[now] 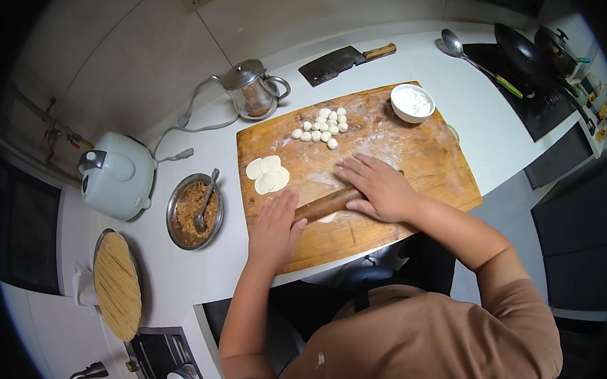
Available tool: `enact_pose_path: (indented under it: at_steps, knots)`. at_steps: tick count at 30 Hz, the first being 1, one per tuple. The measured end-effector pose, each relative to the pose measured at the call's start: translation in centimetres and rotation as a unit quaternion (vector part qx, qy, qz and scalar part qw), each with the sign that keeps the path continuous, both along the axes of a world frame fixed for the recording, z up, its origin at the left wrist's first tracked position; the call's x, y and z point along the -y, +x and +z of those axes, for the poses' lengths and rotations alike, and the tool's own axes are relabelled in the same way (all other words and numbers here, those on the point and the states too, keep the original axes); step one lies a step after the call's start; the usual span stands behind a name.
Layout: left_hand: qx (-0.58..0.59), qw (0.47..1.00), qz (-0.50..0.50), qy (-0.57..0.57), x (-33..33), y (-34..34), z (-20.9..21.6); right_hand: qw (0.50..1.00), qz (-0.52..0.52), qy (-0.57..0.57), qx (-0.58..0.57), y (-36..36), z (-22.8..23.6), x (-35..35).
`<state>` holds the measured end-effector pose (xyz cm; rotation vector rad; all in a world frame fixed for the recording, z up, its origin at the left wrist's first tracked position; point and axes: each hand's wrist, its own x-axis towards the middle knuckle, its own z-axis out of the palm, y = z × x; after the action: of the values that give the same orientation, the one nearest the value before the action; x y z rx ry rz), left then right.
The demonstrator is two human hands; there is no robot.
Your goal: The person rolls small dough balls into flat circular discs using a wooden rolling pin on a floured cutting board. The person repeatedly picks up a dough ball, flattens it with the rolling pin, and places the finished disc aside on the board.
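A brown wooden rolling pin point(329, 204) lies across the near part of a floured wooden board point(412, 155). My left hand point(274, 227) rests over its left end, and my right hand point(381, 188) presses on its right part with the fingers reaching forward. A pale edge of a dough piece point(328, 218) shows under the pin; the rest is hidden. Beyond my left hand lie several thin round wrappers point(269, 175), overlapping. Small balls of dough point(323, 126) are grouped at the board's far middle. A white bowl of flour point(413, 103) stands at its far right corner.
Left of the board are a metal bowl of filling with a spoon point(197, 210), a pale appliance point(118, 174) and a round slatted tray point(118, 287). Behind it stand a metal kettle point(251, 88) and a cleaver point(334, 64). A slotted ladle point(453, 43) lies beside the black cooktop point(542, 116).
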<state>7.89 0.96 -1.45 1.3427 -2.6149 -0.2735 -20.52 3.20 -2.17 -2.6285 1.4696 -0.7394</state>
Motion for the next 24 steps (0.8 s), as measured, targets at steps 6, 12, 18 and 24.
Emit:
enact_pose_path:
  at_steps: [6,12,18,24]
  knots:
    - [-0.103,0.989,-0.028,0.101,1.2,-1.0,0.9,0.998,0.053,0.015,0.018,-0.6,-0.1,-4.3]
    - [-0.186,0.942,-0.096,0.264,2.8,-3.8,0.7,0.999,0.024,0.025,0.034,-0.3,-0.4,-4.8]
    - [-0.118,0.941,-0.047,0.312,1.3,-3.6,0.9,0.998,0.019,-0.045,0.044,-0.1,-0.9,-4.7]
    - [-0.227,0.891,0.094,0.382,0.1,-3.8,1.7,0.997,0.007,-0.067,0.046,0.3,-0.7,-4.4]
